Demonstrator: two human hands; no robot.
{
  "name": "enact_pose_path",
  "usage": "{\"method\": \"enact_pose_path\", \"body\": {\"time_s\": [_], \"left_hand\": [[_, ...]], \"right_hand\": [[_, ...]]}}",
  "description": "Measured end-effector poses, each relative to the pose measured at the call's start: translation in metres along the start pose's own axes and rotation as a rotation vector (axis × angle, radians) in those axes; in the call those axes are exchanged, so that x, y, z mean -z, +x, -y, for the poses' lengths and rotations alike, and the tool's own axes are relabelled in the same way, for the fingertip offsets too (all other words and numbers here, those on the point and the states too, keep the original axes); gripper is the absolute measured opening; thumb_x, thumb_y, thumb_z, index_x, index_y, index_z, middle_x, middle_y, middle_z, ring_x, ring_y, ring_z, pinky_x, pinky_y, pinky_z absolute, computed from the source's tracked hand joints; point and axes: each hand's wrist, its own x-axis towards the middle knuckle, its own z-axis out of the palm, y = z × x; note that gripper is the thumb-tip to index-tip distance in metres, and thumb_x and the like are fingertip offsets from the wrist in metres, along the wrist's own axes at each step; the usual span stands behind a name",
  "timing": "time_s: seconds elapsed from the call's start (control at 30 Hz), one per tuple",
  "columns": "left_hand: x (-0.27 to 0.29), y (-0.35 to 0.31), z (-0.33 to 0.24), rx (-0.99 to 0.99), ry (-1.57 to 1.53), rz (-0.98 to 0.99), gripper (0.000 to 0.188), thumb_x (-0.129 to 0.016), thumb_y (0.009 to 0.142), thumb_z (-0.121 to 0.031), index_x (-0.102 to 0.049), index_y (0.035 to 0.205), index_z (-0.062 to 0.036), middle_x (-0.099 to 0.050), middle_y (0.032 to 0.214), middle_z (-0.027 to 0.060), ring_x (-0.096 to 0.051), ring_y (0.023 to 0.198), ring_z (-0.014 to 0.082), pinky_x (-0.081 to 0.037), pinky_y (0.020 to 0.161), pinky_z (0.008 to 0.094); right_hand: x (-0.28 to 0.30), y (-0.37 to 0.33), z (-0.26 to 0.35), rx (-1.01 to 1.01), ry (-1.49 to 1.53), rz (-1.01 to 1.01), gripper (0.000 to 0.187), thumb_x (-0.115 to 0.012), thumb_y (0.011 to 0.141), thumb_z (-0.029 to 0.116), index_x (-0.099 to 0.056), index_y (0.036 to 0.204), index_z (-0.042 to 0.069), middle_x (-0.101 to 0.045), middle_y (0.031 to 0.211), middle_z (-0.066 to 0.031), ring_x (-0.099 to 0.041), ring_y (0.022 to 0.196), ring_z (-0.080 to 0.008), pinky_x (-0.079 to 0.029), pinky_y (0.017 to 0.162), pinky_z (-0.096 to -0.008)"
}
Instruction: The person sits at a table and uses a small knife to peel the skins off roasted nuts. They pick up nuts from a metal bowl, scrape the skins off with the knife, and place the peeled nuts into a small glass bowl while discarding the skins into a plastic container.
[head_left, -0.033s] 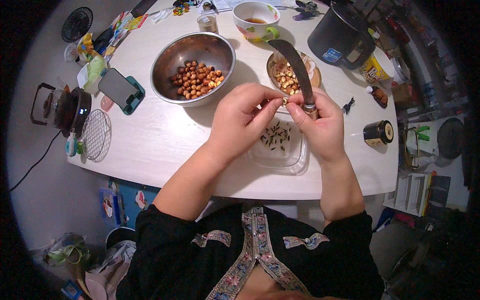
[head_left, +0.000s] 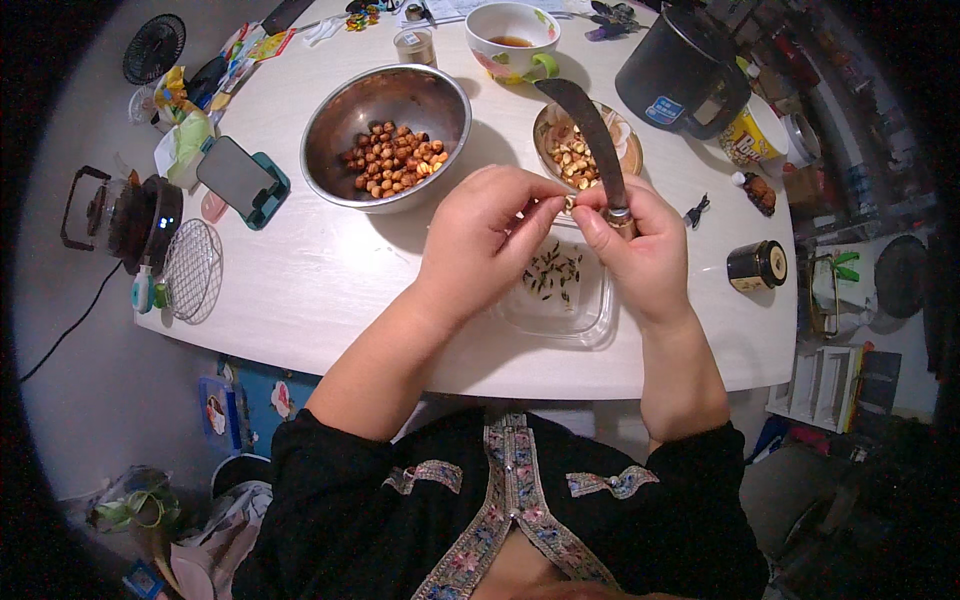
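My left hand (head_left: 478, 235) pinches a small pale lotus seed (head_left: 570, 203) between thumb and fingertips. From the other side, the thumb of my right hand (head_left: 648, 245) meets the same seed. A curved knife (head_left: 597, 135) with a dark blade is gripped in my right hand, its tip pointing up and away. Beneath my hands sits a clear square container (head_left: 598, 325) with thin green lotus germs (head_left: 553, 272) in it. Beyond them is a patterned dish (head_left: 627, 150) of split pale seeds (head_left: 572, 162). A steel bowl (head_left: 330, 130) holds brown-skinned lotus seeds (head_left: 392, 160).
A floral cup (head_left: 490, 60) of brown liquid stands at the back, near a dark pot (head_left: 675, 75). To the right is a black jar (head_left: 756, 267). On the left are a phone on a stand (head_left: 240, 178), a wire rack (head_left: 190, 270) and a kettle (head_left: 135, 220).
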Motion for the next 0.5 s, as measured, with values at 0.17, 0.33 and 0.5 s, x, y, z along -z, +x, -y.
{"method": "enact_pose_path", "body": {"time_s": [0.17,0.33,0.5], "left_hand": [[0.0003,0.004,0.0018,-0.322,0.299,-0.054,0.014,-0.071,0.078,-0.001,-0.064,0.09,-0.0027,-0.063,0.081,0.01,-0.058,0.07,0.0287,-0.048,0.061,0.037],[-0.0027,0.0038,0.0025,-0.324,0.373,-0.063,0.013,-0.07,0.079,-0.004,-0.06,0.088,-0.005,-0.061,0.081,0.0078,-0.059,0.073,0.0272,-0.049,0.06,0.0374],[-0.0071,0.0022,0.0086,-0.302,0.32,-0.063,0.012,-0.068,0.081,-0.004,-0.058,0.087,-0.004,-0.058,0.081,0.0099,-0.058,0.075,0.0293,-0.049,0.062,0.0388]], "right_hand": [[-0.0014,-0.0024,0.0024,-0.136,0.046,-0.009,0.012,-0.073,0.083,0.004,-0.067,0.092,-0.002,-0.063,0.091,-0.0039,-0.06,0.082,-0.0099,-0.049,0.072,-0.0241],[-0.0036,-0.004,0.0008,-0.184,0.063,-0.03,0.012,-0.073,0.082,0.004,-0.067,0.091,-0.001,-0.063,0.09,-0.0035,-0.059,0.08,-0.0093,-0.049,0.071,-0.0238],[-0.0046,-0.0048,0.006,-0.303,0.112,-0.038,0.011,-0.072,0.082,0.003,-0.067,0.091,0.0,-0.063,0.089,-0.0014,-0.058,0.078,-0.007,-0.048,0.069,-0.0226]]}}
